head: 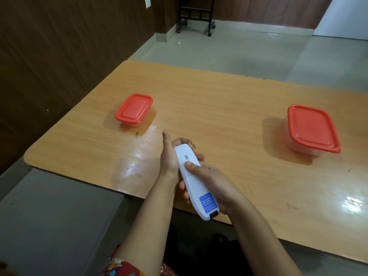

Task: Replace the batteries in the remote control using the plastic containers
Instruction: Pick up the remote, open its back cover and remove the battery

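I hold a white remote control [196, 188] back side up above the table's near edge, with a blue label near its lower end. My left hand [169, 158] wraps its upper end, thumb stretched forward. My right hand [213, 182] grips its lower half, the thumb pressed on the back cover near the seam. Two clear plastic containers with red lids stand shut on the table: a small one [133, 109] at the far left and a larger one [312, 129] at the right. No batteries are visible.
The orange wooden table [229, 100] runs right from a wood-panelled wall [59, 56]. Beyond its far edge lie a tiled floor and a black wheeled stand [196, 14]. A grey surface [59, 226] sits below the table's left corner.
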`<action>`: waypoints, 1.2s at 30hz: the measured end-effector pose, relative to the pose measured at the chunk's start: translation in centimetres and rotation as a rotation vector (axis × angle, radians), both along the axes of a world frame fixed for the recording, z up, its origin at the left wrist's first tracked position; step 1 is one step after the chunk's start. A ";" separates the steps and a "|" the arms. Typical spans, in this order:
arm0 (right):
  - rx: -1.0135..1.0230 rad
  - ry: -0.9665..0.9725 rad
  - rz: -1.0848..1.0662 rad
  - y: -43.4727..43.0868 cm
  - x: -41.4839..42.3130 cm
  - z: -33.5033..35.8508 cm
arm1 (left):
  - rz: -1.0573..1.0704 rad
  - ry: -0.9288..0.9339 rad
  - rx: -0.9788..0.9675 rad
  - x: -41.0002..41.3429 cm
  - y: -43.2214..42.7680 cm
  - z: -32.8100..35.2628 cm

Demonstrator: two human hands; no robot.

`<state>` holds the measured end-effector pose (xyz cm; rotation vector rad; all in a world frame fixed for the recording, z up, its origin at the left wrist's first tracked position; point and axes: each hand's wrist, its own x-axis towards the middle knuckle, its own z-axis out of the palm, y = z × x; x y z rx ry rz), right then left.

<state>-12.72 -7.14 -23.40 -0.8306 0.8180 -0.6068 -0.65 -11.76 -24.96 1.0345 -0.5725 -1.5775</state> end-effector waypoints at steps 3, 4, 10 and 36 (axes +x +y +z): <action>0.014 0.010 0.014 0.2 -0.1 0.1 | -0.046 -0.118 -0.050 0.3 -0.1 0.1; 0.032 -0.008 0.032 0.3 -0.3 0.1 | -0.068 -0.187 -0.071 0.4 -0.2 0.1; 0.085 -0.124 0.080 0.6 -1.3 0.2 | -0.122 -0.434 -0.192 0.7 0.1 -0.2; -0.085 -0.217 -0.636 -2.2 -1.0 0.5 | -0.302 -0.318 0.150 1.0 0.5 0.9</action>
